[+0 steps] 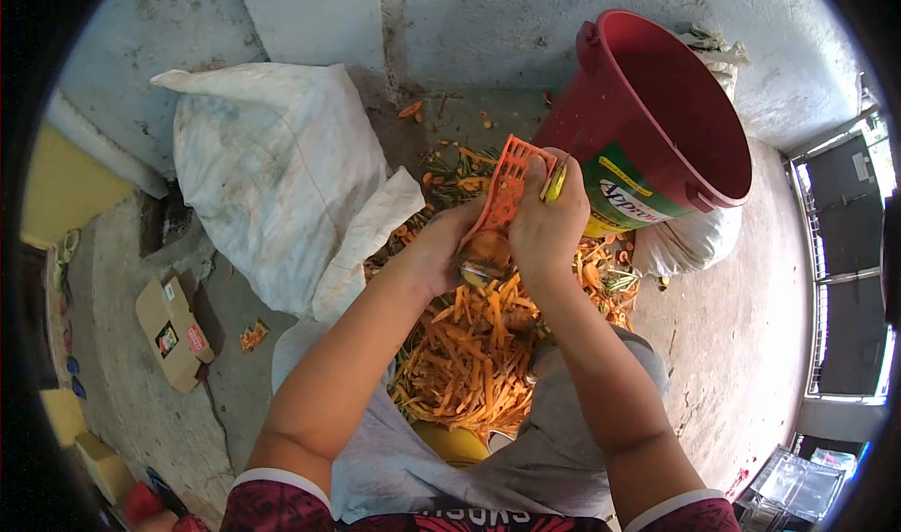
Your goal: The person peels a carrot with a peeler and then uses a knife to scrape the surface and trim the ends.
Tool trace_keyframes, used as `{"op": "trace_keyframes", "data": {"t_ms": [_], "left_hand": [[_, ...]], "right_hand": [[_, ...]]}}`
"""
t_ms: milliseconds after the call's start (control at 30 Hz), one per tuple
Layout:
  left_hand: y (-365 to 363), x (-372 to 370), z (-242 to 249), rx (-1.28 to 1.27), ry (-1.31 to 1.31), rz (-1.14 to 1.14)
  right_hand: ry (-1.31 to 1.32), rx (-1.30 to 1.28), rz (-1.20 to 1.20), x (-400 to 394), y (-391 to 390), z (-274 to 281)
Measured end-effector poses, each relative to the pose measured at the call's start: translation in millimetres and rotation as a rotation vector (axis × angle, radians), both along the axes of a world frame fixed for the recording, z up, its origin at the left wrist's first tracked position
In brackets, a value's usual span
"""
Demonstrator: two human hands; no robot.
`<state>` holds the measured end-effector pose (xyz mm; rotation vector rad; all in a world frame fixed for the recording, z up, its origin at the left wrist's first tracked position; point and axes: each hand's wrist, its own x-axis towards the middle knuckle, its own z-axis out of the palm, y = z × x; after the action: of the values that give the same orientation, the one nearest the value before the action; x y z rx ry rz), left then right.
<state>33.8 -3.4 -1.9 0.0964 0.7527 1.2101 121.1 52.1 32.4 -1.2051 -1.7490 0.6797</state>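
Note:
My left hand [443, 248] is wrapped round an orange perforated plastic piece [510, 180] with square holes along its upper end. Against the lower end of that piece sits a rounded brown-yellow object [485, 258] with a shiny edge; I cannot tell what it is. My right hand [552, 220] is closed, its thumb lying along the orange plastic. A slim yellow-green tool [555, 183] sticks out between the right hand's fingers, its working end hidden. Both hands are close together over a heap of orange peelings [469, 354] between my knees.
A large white sack [272, 175] slumps to the left. At the upper right a tall dark-red bucket [601, 110] leans beside another white sack [690, 241]. A flattened cardboard box [174, 335] lies on the concrete floor. Below the peelings shows something yellow [450, 445].

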Motion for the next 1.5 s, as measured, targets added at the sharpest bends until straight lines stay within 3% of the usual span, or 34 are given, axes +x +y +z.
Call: {"op": "trace_keyframes", "data": {"t_ms": [133,167,233,333,433,533,600,667,767,867,1400,1500], "left_hand": [[-4,-5,-3,0.112,0.107,-0.126],[-5,-5,-1,0.132,0.144,-0.155],[-8,-5,2,0.218,0.241,-0.172],[-17,-13,15,0.268,0.266,-0.275],[-17,-16,7,0.325,0.302,-0.251],[-10,-20,3,0.369,0.568,-0.186],[-5,-22,2,0.403,0.802,-0.109],[-3,-25,5,0.347,0.778,-0.126],[2,-22,1,0.376,0.877,-0.093],[5,-18,-2,0.377,0.931,-0.121],[5,-20,4,0.343,0.914,-0.177],[5,-20,7,0.33,0.88,-0.222]], "right_hand": [[0.036,0.2,-0.207,15,40,-6],[0.162,0.422,-0.168,29,67,-14],[-0.011,0.466,-0.433,54,96,-7],[0.137,0.246,-0.557,83,117,2],[0.208,0.191,-0.301,90,117,5],[0.11,0.07,0.221,76,95,-9],[-0.227,-0.091,0.437,67,68,3],[-0.342,-0.401,0.495,60,58,-7],[-0.569,-0.266,0.602,49,39,-2],[-0.533,-0.137,0.641,45,36,-15],[-0.47,-0.262,0.562,48,36,0],[-0.448,-0.134,0.609,52,42,-6]]}}
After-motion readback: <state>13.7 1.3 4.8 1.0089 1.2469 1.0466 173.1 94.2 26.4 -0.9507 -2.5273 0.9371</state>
